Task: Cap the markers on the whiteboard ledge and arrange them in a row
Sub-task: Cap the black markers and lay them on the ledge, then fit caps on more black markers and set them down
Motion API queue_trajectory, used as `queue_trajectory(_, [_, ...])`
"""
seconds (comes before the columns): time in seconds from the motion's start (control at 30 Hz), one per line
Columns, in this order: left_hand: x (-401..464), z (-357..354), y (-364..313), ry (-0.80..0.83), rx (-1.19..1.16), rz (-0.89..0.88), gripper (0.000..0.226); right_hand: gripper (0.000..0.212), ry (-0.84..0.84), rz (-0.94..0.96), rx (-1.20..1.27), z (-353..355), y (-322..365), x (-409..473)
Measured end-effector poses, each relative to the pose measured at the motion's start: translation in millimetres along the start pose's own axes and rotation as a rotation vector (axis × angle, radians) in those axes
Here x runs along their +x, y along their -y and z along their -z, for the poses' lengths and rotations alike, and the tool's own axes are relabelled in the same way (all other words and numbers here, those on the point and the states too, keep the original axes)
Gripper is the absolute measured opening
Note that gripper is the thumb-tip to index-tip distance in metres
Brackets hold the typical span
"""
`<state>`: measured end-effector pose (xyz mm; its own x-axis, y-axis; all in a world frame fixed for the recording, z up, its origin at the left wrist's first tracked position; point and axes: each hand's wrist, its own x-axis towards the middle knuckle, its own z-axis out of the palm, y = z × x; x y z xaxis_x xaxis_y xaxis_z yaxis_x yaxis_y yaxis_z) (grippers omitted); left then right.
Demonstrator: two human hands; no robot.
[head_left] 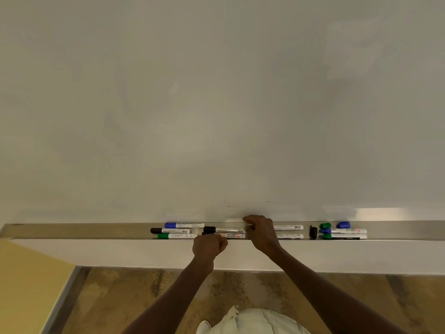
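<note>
At the whiteboard ledge (pixel 72 231), the left hand (pixel 209 247) curls tight around the near end of a white marker (pixel 232 236); the right hand (pixel 261 233) pinches closed over the silver-barrelled marker (pixel 226 230) just behind it.

Both bare arms reach forward and up from the bottom of the view, converging toward the middle. The left hand (pixel 209 247) sits lower and nearer the body, fingers curled into a loose fist, thumb tucked against the forefinger. The right hand (pixel 261 233) reaches slightly farther, knuckles up, fingers bent and pinched together at its left side, wrist angled inward.
</note>
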<state>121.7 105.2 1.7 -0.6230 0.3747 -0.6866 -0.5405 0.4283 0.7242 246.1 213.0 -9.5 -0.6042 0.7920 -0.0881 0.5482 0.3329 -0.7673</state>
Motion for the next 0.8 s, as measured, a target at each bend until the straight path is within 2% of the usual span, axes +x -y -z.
queue_trajectory(0.13, [-2,-10,4,-0.012,0.025,-0.096,0.01,0.021,-0.063,0.003,-0.027,12,-12,-2])
queue_trajectory(0.23, [-3,-21,5,0.058,0.143,-0.227,0.008,0.017,-0.092,0.031,-0.144,29,-32,-6])
queue_trajectory(0.33, [-5,-35,5,0.106,0.383,-0.45,0.015,0.017,-0.076,0.153,-0.356,45,-55,-13])
queue_trajectory(0.43, [-6,-47,4,0.16,0.658,-0.728,0.023,0.035,0.008,0.194,-0.536,56,-73,-17])
queue_trajectory(0.53, [-1,-56,5,0.271,0.872,-0.906,0.036,0.043,0.085,0.2,-0.64,59,-83,-20])
queue_trajectory(0.63, [7,-63,12,0.37,1.171,-0.985,0.049,0.043,0.11,0.223,-0.688,58,-87,-22])
queue_trajectory(0.8, [15,-73,13,0.358,1.358,-1.028,0.033,0.033,0.087,0.233,-0.701,64,-91,-22])
